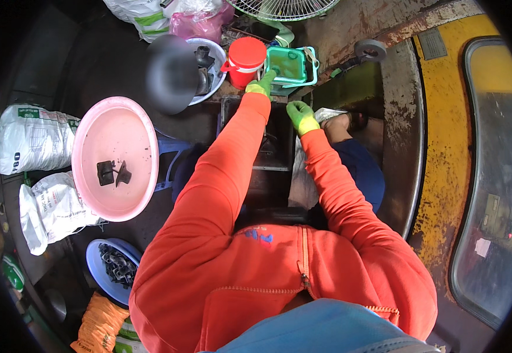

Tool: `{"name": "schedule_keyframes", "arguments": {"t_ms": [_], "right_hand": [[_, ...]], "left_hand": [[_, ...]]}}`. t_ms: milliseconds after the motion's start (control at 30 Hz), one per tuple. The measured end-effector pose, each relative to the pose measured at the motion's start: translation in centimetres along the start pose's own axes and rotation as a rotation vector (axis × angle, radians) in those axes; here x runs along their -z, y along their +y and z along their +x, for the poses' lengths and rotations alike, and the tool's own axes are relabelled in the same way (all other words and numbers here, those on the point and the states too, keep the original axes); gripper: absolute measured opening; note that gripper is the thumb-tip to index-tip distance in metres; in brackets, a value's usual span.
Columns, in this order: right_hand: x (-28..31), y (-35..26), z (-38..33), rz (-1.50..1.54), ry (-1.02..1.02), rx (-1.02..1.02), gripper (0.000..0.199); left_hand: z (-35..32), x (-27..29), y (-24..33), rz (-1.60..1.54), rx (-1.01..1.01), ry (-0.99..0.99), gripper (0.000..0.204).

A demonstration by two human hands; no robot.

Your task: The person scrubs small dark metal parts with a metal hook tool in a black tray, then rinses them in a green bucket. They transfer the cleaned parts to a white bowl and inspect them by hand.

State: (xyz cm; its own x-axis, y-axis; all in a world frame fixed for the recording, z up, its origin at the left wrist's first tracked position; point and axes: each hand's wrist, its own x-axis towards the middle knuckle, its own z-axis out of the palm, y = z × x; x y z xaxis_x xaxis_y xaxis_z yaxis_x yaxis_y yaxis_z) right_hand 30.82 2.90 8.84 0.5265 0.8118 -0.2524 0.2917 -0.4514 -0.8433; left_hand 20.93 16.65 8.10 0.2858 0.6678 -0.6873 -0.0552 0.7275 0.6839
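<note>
Beyond the red cup (245, 61), the left hand (262, 84) reaches the green tray's (288, 63) rim, grip unclear; right hand (300, 115) hovers loosely curled, empty. Tray looks light, stiff, possibly slippery; best held by its rim

Beside the glossy red plastic jug (246, 60), a green plastic tray (288, 63) holds shiny liquid. Left of the jug, a smooth pink plastic basin (94, 170). Both hands wear green knitted cloth gloves: left hand (261, 83), right hand (300, 116). Right of the jug, rough, rusty yellow-painted metal (444, 147).
</note>
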Motion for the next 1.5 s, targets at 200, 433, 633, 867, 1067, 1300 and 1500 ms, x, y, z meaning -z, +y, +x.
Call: {"name": "schedule_keyframes", "arguments": {"t_ms": [200, 433, 633, 867, 1067, 1300, 1500], "right_hand": [[0.5, -3.5, -4.8, -0.152, -0.273, 0.007, 0.034], [5.7, -10.3, -13.3, -0.466, -0.13, 0.458, 0.03], [8.4, -9.1, -17.4, -0.463, -0.18, 0.355, 0.03], [7.9, -7.6, -16.4, -0.516, -0.181, 0.373, 0.032], [7.2, -7.7, -16.0, -0.602, -0.31, 0.28, 0.037], [5.4, -7.5, -15.2, -0.555, -0.381, 0.286, 0.041], [4.9, -7.1, -14.9, -0.603, -0.364, 0.31, 0.041]], "left_hand": [[0.9, 0.2, 0.4, 0.067, 0.077, -0.06, 0.065], [0.9, 0.1, 0.3, 0.037, 0.058, -0.138, 0.062], [-0.9, 0.2, 1.2, 0.061, 0.049, -0.169, 0.063], [-1.7, -0.2, 1.6, 0.053, 0.045, -0.013, 0.071], [-0.9, 0.2, 1.6, 0.13, -0.03, -0.034, 0.076], [-0.2, 0.1, 0.4, 0.131, -0.034, 0.084, 0.059], [3.3, -0.1, -2.0, 0.231, -0.235, 0.3, 0.065]]}}
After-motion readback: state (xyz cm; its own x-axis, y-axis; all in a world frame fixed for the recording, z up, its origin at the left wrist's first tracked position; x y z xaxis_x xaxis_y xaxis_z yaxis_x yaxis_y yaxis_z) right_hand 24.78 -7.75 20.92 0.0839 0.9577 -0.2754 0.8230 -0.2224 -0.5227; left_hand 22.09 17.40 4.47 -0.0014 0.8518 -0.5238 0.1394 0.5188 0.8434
